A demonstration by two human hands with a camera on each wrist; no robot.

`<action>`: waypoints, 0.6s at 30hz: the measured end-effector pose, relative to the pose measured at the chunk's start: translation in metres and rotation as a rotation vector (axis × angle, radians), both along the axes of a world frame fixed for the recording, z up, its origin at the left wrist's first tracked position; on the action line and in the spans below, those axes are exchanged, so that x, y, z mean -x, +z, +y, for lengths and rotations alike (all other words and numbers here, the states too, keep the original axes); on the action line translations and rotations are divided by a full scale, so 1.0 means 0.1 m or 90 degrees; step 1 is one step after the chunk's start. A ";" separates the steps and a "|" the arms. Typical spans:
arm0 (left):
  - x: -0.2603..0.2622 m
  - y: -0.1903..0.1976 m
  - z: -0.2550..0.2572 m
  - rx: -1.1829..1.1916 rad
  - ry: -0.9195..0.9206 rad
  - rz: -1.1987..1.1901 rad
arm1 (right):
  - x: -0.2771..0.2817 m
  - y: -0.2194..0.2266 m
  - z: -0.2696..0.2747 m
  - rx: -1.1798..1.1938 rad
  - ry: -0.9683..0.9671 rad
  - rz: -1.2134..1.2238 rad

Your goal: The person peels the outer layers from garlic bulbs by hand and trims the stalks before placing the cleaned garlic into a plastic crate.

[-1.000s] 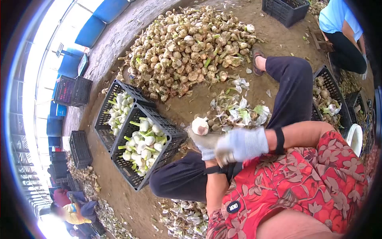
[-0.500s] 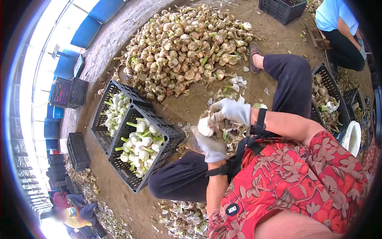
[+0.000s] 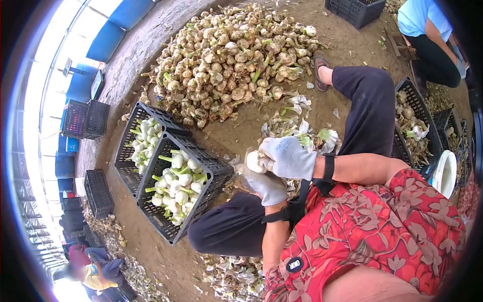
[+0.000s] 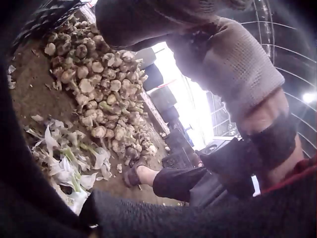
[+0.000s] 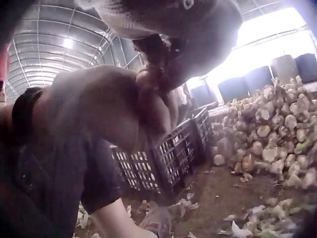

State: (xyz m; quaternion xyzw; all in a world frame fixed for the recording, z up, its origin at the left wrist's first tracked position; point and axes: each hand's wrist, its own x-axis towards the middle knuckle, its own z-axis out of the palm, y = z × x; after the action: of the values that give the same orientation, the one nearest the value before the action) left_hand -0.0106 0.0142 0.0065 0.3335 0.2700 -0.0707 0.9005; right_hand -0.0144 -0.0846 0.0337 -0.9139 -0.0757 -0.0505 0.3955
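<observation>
In the head view, a white garlic bulb point(image 3: 255, 162) sits between both gloved hands above the lap. My left hand point(image 3: 262, 185) cups it from below. From above, my right hand point(image 3: 289, 157) curls its fingers over the bulb's near side. Both gloves are pale knit with dirty palms. In the left wrist view the right hand point(image 4: 242, 64) crosses the upper right. The right wrist view shows the left hand point(image 5: 99, 104) meeting the right one, the bulb largely hidden among dark fingers. Loose garlic skins point(image 3: 304, 136) lie on the ground just past the hands.
A large heap of unpeeled garlic point(image 3: 226, 65) lies ahead. Two joined black crates point(image 3: 173, 186) hold white trimmed bulbs with green stems at the left. Another crate point(image 3: 415, 126) and a white bucket point(image 3: 445, 173) stand at the right. Other people work at the edges.
The right hand has risen from near the left wrist to the bulb and now holds it with the left hand. The bulb shows whiter than a second ago.
</observation>
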 end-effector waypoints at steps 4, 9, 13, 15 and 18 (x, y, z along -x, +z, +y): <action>0.04 -0.07 0.13 0.057 -0.063 -0.084 | -0.24 -0.28 -0.27 0.020 -0.121 -0.059; -0.05 -0.19 0.33 0.271 -0.068 -0.100 | -0.32 -0.22 -0.64 0.030 -0.017 0.066; -0.05 -0.16 0.23 0.218 -0.113 -0.039 | -0.23 -0.02 -0.40 -0.062 0.151 0.050; -0.02 0.10 0.09 0.150 -0.064 0.016 | -0.20 0.05 -0.33 -0.086 0.136 0.040; -0.05 0.08 0.14 0.157 -0.091 -0.055 | -0.20 0.04 -0.23 -0.060 0.105 -0.011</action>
State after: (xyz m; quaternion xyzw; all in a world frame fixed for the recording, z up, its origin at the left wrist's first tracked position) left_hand -0.0056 0.0279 0.0145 0.2413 0.1955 -0.1526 0.9382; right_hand 0.0060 -0.1074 0.0377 -0.8844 -0.1516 -0.0293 0.4403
